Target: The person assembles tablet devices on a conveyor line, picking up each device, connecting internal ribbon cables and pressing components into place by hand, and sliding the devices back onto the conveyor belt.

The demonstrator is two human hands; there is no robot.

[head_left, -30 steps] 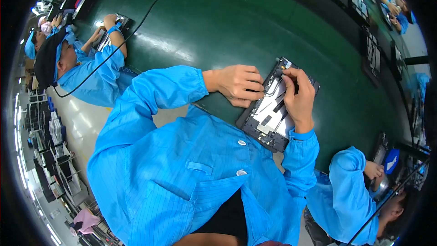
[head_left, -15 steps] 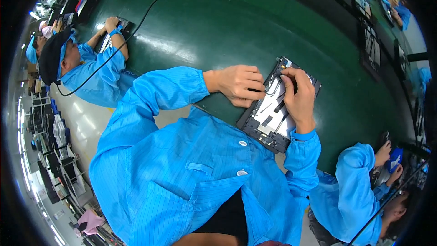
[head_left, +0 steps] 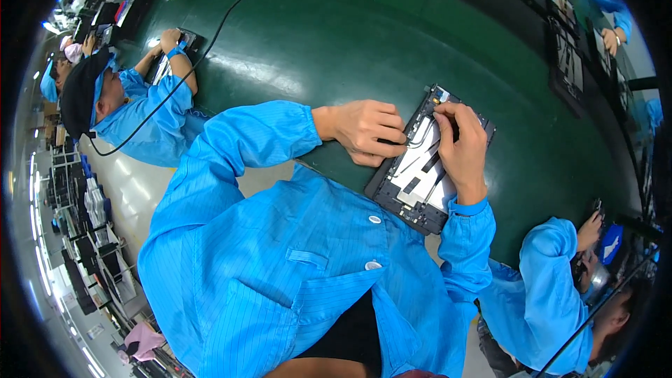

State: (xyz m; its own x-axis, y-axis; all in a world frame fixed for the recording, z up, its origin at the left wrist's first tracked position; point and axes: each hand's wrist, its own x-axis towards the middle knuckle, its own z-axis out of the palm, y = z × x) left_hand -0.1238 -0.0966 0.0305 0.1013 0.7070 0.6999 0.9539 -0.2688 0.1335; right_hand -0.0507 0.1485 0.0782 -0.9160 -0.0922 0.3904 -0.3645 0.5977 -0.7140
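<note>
An opened tablet-like device, with a black frame, silvery white inner panels and black strips, lies tilted on the green table in front of me. My left hand is at its left edge, fingers curled and tips pressed together on the frame. What those fingertips hold is hidden. Over the device's upper right part is my right hand, thumb and forefinger pinched close to its top end. Anything in that pinch is too small to make out. A thin black cable curves over the panel between both hands.
The green table stretches ahead. A black cord hangs across the upper left. At the left a co-worker handles another device; a second co-worker sits at the lower right. Several opened devices rest on a dark rack at the far right.
My hands and the device stay nearly in place; the right fingertips shift very slightly. At the far upper right, another person's hands have moved among the devices.
</note>
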